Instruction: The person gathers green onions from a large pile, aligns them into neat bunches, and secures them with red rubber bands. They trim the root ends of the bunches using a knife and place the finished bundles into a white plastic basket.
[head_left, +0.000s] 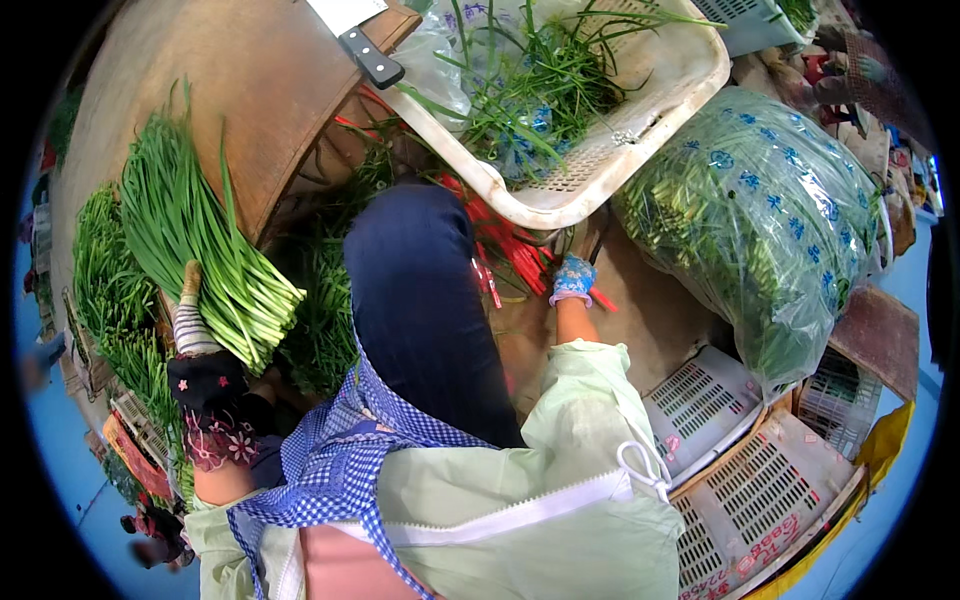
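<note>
My left hand (pixel 192 300), in a striped glove with a tan fingertip and a dark embroidered sleeve guard, is closed round a thick bunch of garlic chives (pixel 215 255). Their pale cut ends point toward my knee and the green leaf tips lie up over the brown board. Low on the right, my right hand (pixel 574 278) wears a blue patterned glove and reaches down at a pile of red strips (pixel 515 250). One red strip shows on the far side of its wrist. The fingers of this hand are mostly hidden.
A white plastic basket (pixel 555 215) with loose chives stands ahead. A black-handled knife (pixel 372 58) lies by it on the board (pixel 250 70). At right sits a bulging clear bag (pixel 750 220) of greens, above grey crates (pixel 765 490). More chives (pixel 105 270) lie left.
</note>
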